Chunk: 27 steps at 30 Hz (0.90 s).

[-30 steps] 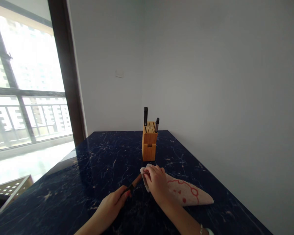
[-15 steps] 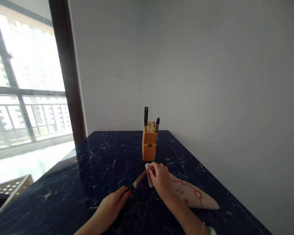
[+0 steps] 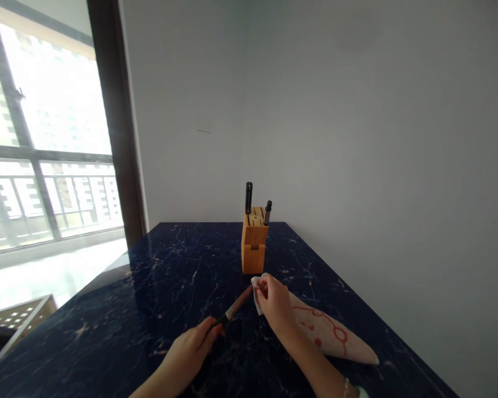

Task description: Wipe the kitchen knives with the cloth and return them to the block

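My left hand (image 3: pixel 194 345) is closed around the black handle of a knife (image 3: pixel 239 302), whose blade points away and to the right. The blade's tip lies close by the edge of a pale cloth (image 3: pixel 331 330) with a red pattern; whether they touch I cannot tell. Pinched at one end, the cloth is in my right hand (image 3: pixel 274 301), and the rest of it trails to the right beneath and behind the forearm. Just beyond the right hand a wooden knife block (image 3: pixel 253 251) stands upright, with two black-handled tools in its slots.
Everything stands on a dark blue marbled table (image 3: pixel 182 265). A grey wall runs along its right side and back. At the lower left is a crate-like item with a perforated side (image 3: pixel 22 318), and a large window (image 3: pixel 53 110) fills the left.
My right hand has moved slightly to the right with the cloth, and the cloth's far end has shifted right and nearer. The knife stays in my left hand, almost unmoved.
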Motion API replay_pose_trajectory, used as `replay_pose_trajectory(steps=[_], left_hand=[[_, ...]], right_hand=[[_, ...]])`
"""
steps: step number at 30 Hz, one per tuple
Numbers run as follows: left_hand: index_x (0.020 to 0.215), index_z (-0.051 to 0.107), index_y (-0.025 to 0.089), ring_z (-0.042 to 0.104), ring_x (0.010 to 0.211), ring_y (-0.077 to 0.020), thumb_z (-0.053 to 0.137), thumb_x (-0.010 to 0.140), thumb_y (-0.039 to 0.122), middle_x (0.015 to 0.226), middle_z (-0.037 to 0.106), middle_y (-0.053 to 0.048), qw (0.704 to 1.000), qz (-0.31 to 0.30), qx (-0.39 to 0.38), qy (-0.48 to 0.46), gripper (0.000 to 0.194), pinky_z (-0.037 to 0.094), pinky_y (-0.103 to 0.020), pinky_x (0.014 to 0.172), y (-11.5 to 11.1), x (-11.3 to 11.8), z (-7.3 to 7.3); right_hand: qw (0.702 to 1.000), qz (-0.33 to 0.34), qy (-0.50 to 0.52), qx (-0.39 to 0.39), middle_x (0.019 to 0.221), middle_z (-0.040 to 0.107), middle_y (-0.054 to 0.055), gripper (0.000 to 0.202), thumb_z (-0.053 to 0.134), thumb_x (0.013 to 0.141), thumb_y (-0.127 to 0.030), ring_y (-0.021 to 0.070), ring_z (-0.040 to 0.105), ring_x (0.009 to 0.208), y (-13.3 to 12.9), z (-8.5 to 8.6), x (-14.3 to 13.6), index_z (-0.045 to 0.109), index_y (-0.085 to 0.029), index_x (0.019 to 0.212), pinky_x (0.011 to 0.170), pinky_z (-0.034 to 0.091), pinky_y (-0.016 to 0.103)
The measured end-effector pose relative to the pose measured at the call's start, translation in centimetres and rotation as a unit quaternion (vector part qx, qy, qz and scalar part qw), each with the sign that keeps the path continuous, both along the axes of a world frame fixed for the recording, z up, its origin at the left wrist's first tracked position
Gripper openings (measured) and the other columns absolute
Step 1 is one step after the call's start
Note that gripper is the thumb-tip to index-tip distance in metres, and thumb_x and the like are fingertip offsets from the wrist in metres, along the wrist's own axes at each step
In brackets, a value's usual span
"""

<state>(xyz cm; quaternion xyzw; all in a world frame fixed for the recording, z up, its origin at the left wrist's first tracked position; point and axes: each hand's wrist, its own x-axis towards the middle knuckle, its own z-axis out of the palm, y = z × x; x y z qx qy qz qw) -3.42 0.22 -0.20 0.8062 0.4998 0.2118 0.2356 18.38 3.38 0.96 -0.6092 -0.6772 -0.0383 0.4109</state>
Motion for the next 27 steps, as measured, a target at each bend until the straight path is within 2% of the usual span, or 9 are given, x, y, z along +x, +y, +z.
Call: replay_pose_trajectory(steps=[6,18,24,27], left_hand=[[0.089,0.057,0.024,0.059,0.067,-0.0134,0.026,0.089,0.035,0.072,0.063,0.001,1.0,0.004,-0.002,0.003,0.033,0.037,-0.019,0.061,0.1,0.1,0.1],[0.088,0.058,0.023,0.055,0.06,-0.0126,0.025,0.088,0.038,0.068,0.062,0.002,1.0,0.015,0.002,-0.001,0.036,0.036,-0.018,0.056,0.1,0.1,0.0],[0.086,0.057,0.022,0.054,0.058,-0.0123,0.026,0.088,0.038,0.065,0.06,0.001,1.0,0.015,-0.004,-0.014,0.035,0.035,-0.018,0.054,0.0,0.1,0.2],[0.086,0.058,0.022,0.053,0.058,-0.0123,0.027,0.088,0.038,0.065,0.059,0.002,1.0,0.013,-0.002,-0.013,0.035,0.035,-0.018,0.055,0.1,0.0,0.3]], right_hand=[[0.999,0.015,-0.032,-0.015,0.076,0.061,0.0,0.007,0.052,0.075,-0.015,0.0153,0.055,0.078,0.0,-0.8,-0.7,0.057,-0.02,0.076,0.074,0.033,0.027],[0.998,0.026,-0.046,-0.019,0.075,0.061,0.001,0.008,0.052,0.075,-0.013,0.0168,0.054,0.079,-0.4,-0.6,-1.2,0.057,-0.02,0.076,0.078,0.033,0.03],[0.995,0.082,-0.042,-0.031,0.075,0.06,0.001,0.013,0.05,0.073,-0.008,0.0155,0.054,0.075,-1.1,-0.6,-1.7,0.055,-0.021,0.075,0.071,0.037,0.026],[0.996,0.076,-0.036,-0.032,0.077,0.06,0.001,0.011,0.051,0.073,-0.011,0.0155,0.055,0.076,-0.7,-0.8,-1.5,0.055,-0.021,0.076,0.07,0.038,0.026]])
